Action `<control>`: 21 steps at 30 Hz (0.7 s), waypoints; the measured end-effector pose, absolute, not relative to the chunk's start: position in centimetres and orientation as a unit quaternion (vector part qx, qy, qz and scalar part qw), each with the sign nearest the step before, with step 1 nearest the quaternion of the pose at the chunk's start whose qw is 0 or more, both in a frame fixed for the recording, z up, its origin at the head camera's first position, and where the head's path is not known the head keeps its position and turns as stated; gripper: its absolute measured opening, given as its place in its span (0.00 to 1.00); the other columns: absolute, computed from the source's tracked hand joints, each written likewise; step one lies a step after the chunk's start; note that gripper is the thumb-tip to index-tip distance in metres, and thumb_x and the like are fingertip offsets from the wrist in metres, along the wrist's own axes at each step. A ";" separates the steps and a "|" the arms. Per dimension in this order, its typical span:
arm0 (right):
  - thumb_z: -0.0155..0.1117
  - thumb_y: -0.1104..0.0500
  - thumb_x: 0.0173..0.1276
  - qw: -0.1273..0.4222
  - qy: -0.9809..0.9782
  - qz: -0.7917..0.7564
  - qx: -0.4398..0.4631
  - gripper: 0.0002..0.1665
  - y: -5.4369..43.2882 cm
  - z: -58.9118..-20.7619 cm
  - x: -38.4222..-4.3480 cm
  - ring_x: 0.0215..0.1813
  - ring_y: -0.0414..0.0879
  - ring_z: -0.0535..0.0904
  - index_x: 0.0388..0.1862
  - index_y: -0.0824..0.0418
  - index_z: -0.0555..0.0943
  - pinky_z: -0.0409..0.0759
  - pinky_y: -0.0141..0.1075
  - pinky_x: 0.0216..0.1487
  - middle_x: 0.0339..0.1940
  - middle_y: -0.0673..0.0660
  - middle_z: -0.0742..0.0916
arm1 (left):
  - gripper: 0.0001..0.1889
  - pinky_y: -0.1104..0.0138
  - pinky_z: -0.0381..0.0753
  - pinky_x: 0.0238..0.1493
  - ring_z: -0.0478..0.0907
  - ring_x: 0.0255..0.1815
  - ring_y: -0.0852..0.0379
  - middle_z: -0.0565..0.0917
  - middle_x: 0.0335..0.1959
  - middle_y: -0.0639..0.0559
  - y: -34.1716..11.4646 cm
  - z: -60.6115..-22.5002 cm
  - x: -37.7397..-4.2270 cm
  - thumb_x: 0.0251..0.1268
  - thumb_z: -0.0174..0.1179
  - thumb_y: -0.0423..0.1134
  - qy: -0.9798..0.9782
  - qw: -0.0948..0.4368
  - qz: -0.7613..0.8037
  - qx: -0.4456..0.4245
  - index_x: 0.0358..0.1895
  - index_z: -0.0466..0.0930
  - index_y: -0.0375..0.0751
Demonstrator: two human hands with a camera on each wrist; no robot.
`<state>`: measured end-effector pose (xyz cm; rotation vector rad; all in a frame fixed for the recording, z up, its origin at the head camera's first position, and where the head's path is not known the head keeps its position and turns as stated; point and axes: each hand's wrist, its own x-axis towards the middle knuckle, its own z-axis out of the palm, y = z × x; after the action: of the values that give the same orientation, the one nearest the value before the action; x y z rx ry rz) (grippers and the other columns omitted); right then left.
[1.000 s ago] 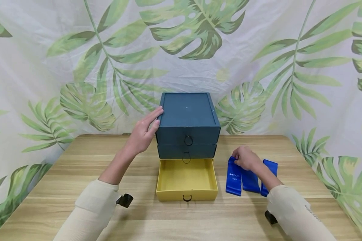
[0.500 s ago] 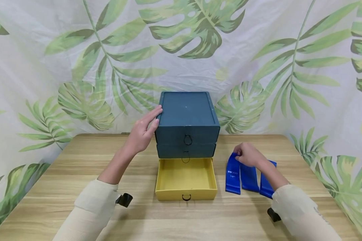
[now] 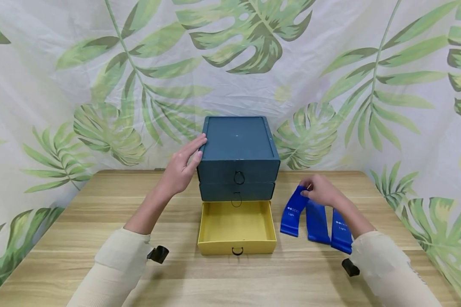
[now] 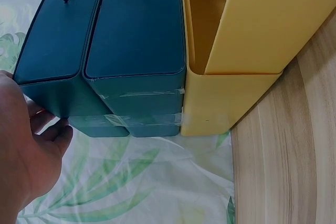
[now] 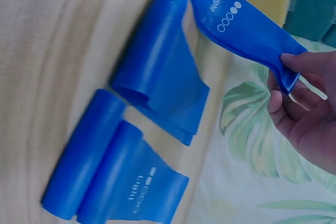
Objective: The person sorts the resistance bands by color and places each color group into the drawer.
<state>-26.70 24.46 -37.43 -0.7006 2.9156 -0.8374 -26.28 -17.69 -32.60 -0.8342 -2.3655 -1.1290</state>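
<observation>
My right hand (image 3: pixel 319 191) pinches the top end of a blue resistance band (image 3: pixel 290 216), marked "Light", between thumb and fingers. In the right wrist view this band (image 5: pixel 239 22) slants away from the fingertips, raised at the pinched end. Two more blue bands lie to its right, a middle one (image 3: pixel 317 224) and an outer one (image 3: pixel 342 230), the latter partly behind my forearm. My left hand (image 3: pixel 182 168) rests with extended fingers on the upper left edge of a dark blue drawer box (image 3: pixel 236 136). Below it, a yellow drawer (image 3: pixel 237 248) stands pulled out, nothing inside it.
Two blue drawers with black loop pulls, the upper (image 3: pixel 217 171) and the lower (image 3: pixel 217 192), are closed above the yellow one. The stack stands toward the back of a wooden table (image 3: pixel 100 204). Behind hangs a leaf-patterned cloth (image 3: pixel 238 94).
My right hand has lifted slightly and moved away from me, drawing the left band up and tilting it, its lower end shifting left. The left hand stays on the box.
</observation>
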 end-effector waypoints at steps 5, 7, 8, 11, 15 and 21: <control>0.65 0.72 0.68 0.024 0.927 -0.298 -0.224 0.06 24.6 -36.5 -26.5 0.40 0.54 0.85 0.42 0.73 0.85 0.85 0.44 0.40 0.37 0.62 0.89 | 0.25 0.50 0.57 0.80 0.58 0.82 0.48 0.64 0.81 0.44 -17.7 -32.6 -26.3 0.86 0.43 0.40 -0.845 0.193 -0.401 -0.297 0.78 0.65 0.35; 0.65 0.71 0.69 0.039 0.919 -0.324 -0.220 0.07 24.5 -36.0 -26.3 0.40 0.53 0.85 0.44 0.73 0.84 0.85 0.42 0.39 0.39 0.62 0.88 | 0.25 0.50 0.57 0.80 0.58 0.82 0.48 0.64 0.81 0.44 -17.7 -32.5 -26.3 0.86 0.43 0.40 -0.845 0.192 -0.401 -0.296 0.78 0.65 0.35; 0.64 0.71 0.70 0.045 0.913 -0.340 -0.221 0.07 24.4 -35.7 -26.2 0.40 0.53 0.85 0.45 0.74 0.83 0.86 0.42 0.38 0.39 0.63 0.88 | 0.25 0.50 0.57 0.80 0.58 0.82 0.48 0.64 0.81 0.44 -17.7 -32.5 -26.3 0.86 0.43 0.40 -0.846 0.192 -0.400 -0.296 0.78 0.65 0.35; 0.63 0.71 0.70 0.064 0.896 -0.379 -0.220 0.09 24.2 -34.8 -25.8 0.37 0.51 0.84 0.47 0.76 0.82 0.86 0.40 0.36 0.40 0.64 0.86 | 0.25 0.49 0.57 0.80 0.58 0.82 0.47 0.64 0.81 0.44 -17.7 -32.5 -26.3 0.86 0.43 0.42 -0.846 0.192 -0.399 -0.296 0.78 0.65 0.34; 0.63 0.70 0.71 0.078 0.885 -0.404 -0.217 0.10 23.8 -33.6 -25.2 0.35 0.50 0.83 0.49 0.75 0.81 0.85 0.37 0.36 0.40 0.63 0.85 | 0.26 0.49 0.57 0.80 0.58 0.82 0.47 0.64 0.81 0.44 -17.7 -32.6 -26.3 0.87 0.42 0.43 -0.847 0.193 -0.397 -0.296 0.78 0.65 0.34; 0.64 0.68 0.72 0.088 0.881 -0.418 -0.204 0.10 22.7 -31.6 -23.7 0.39 0.52 0.83 0.50 0.72 0.81 0.84 0.38 0.39 0.43 0.63 0.85 | 0.25 0.49 0.57 0.80 0.58 0.82 0.47 0.64 0.81 0.43 -17.6 -32.5 -26.2 0.86 0.43 0.41 -0.846 0.194 -0.399 -0.297 0.78 0.65 0.34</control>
<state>-23.71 22.72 -31.56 -0.6088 2.6231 -1.2436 -26.23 -17.64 -32.51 -0.8319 -2.3710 -1.1186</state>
